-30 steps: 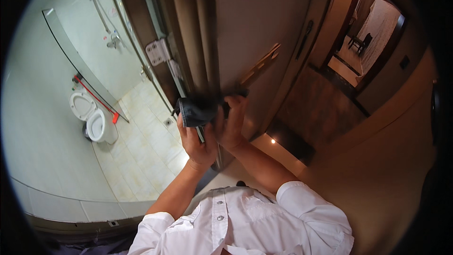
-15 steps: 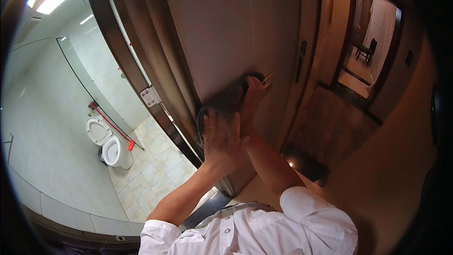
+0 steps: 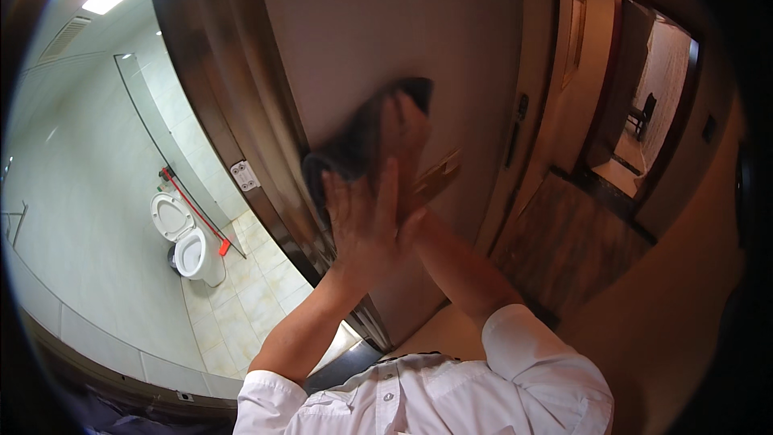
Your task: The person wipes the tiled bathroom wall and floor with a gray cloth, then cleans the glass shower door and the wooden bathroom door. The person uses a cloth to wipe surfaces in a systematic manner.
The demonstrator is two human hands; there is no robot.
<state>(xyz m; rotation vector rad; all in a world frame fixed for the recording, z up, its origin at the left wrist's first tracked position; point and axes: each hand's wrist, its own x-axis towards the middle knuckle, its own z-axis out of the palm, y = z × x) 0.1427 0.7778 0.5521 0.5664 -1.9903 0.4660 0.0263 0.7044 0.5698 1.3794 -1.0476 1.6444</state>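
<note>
A dark grey cloth lies against the brown door panel. My left hand presses flat on the cloth's lower left end, its fingers stretched and spread. Higher up and to the right, my right hand grips the cloth's upper end, its outline smeared by motion. The two forearms come close together, and the right wrist sits just beside the left palm. A gold-coloured door handle sticks out just right of my right hand.
A hinge sits on the dark frame at the left. Beyond it is a tiled bathroom with a toilet, a red-handled squeegee and a glass partition. At right, a latch plate marks the door's edge, with a dark floor mat beyond.
Both hands and the cloth have moved up and slightly left over the door. The handle, mostly covered by my right hand before, now shows beside it.
</note>
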